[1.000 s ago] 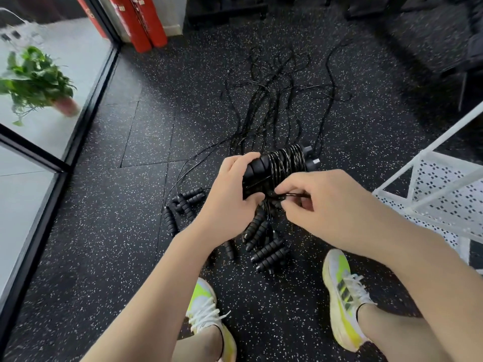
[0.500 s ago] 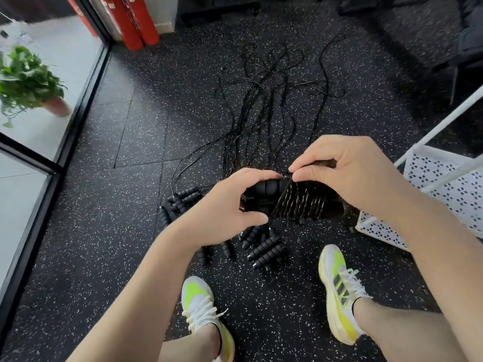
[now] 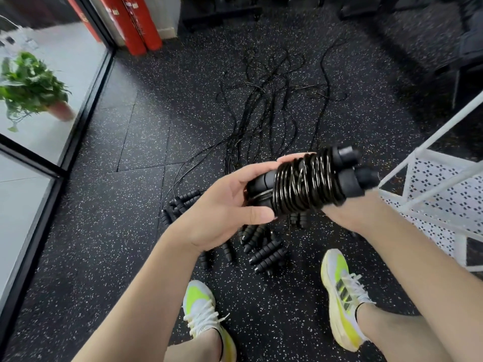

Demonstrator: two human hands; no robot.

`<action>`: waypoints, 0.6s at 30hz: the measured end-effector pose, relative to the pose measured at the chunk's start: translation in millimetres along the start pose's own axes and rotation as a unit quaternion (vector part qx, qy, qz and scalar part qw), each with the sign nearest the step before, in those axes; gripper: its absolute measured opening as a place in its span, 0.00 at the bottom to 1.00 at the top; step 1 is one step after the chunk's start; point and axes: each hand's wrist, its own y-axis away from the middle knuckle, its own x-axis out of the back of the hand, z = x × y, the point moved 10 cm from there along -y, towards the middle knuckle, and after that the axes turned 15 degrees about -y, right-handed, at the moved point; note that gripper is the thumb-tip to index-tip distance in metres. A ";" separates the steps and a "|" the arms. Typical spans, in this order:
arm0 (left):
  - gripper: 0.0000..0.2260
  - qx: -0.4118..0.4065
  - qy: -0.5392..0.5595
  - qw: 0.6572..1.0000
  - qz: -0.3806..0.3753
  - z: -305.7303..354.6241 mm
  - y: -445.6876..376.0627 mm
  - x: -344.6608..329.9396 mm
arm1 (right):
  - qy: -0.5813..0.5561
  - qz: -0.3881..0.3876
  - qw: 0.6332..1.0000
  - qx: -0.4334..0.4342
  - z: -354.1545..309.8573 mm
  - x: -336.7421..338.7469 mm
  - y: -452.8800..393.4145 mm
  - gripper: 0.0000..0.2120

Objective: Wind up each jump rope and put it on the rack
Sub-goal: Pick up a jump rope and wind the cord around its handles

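A wound jump rope sits between both hands at the middle of the view, its two black handles lying side by side with the glossy black cord coiled tightly round them, the handle ends pointing right toward the white rack. The left hand cups the left end of the bundle, thumb curled underneath and fingers wrapped over the top. The right hand lies under and behind the bundle, mostly hidden by it; fingertips show above the coil, so it appears to wrap round the rope, though its exact grip cannot be told. The bundle is held in the air, close to the rack's perforated white shelf but not touching it. Below on the speckled black floor, the remaining ropes spread away in a loose tangle of cords, their ribbed black handles clustered near the person's feet in yellow and white shoes. At the left, a potted plant stands beyond a glass wall, and red cylinders lean at the top.
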 end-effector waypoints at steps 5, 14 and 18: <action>0.28 0.004 0.084 0.992 0.093 -2.6 -8.7 5.1 | -0.134 0.298 0.941 0.092 -14.2 39.4 -2.0 0.19; 0.31 0.001 -0.186 0.959 0.213 -1.0 -6.1 15.6 | -0.182 0.241 0.946 0.118 -30.8 18.0 -1.6 0.13; 0.32 -0.007 -0.308 0.918 0.248 4.7 -3.0 9.0 | -0.080 0.254 0.958 0.102 -27.2 11.2 -5.4 0.14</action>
